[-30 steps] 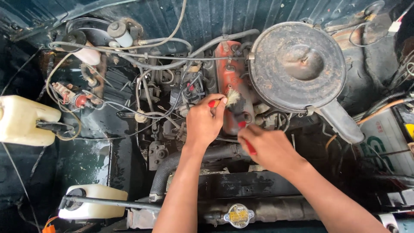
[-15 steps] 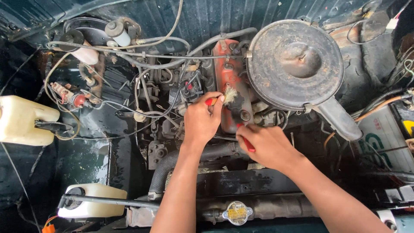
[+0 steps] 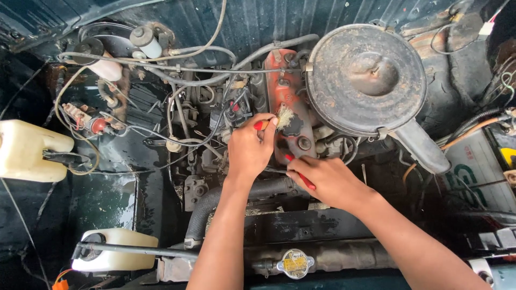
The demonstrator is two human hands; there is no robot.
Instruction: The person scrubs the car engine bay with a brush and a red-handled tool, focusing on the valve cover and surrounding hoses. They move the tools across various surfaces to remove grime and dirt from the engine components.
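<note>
Red-handled brush (image 3: 275, 121) pinched in left hand (image 3: 248, 150) fingers; right hand (image 3: 325, 180) fingers grip red tool (image 3: 300, 173).

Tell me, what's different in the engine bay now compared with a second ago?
Very little. The left hand still holds its small red-handled brush against the red engine cover, shifted only slightly. The right hand keeps its red-handled tool low beside it. The round air cleaner and hoses stayed put.

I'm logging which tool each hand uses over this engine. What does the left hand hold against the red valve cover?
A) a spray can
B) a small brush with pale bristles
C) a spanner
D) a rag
B: the left hand grips a red-handled brush, its pale bristles resting on the red valve cover.
</note>
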